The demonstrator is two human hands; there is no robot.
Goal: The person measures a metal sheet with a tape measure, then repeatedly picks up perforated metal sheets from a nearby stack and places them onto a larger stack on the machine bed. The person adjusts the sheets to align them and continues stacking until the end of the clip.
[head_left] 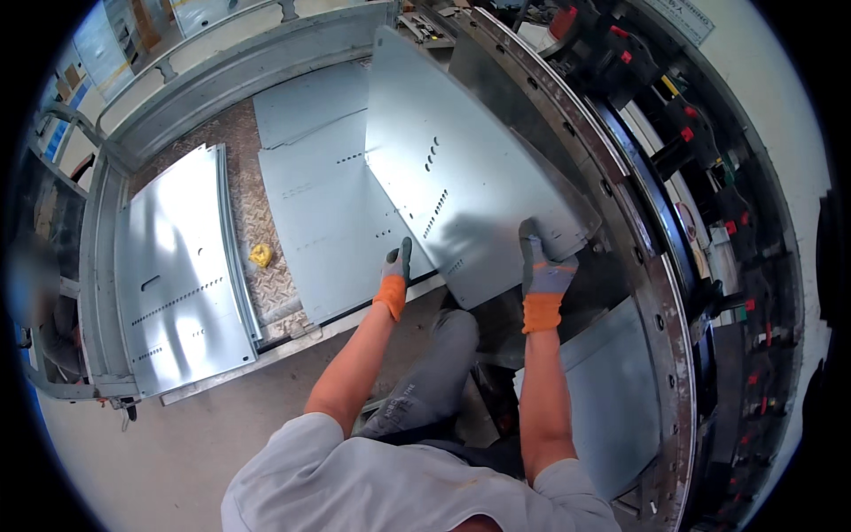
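A large grey sheet metal panel (443,151) with rows of punched holes and slots stands tilted up in front of me. My right hand (547,273), in a grey and orange glove, grips its near right edge, the thumb lying on the upper face. Left of that panel's lower edge is my left hand (397,270), in a matching glove, with fingers stretched out over the near edge of a flat sheet metal panel (324,213). No hold on either panel shows for the left hand.
A metal-walled cart (275,55) carries the flat panels, another panel stack (173,275) on its left and a crumpled yellow item (261,255). A long machine (678,310) with red-tipped parts curves along my right. Below my right arm lies another sheet (616,399).
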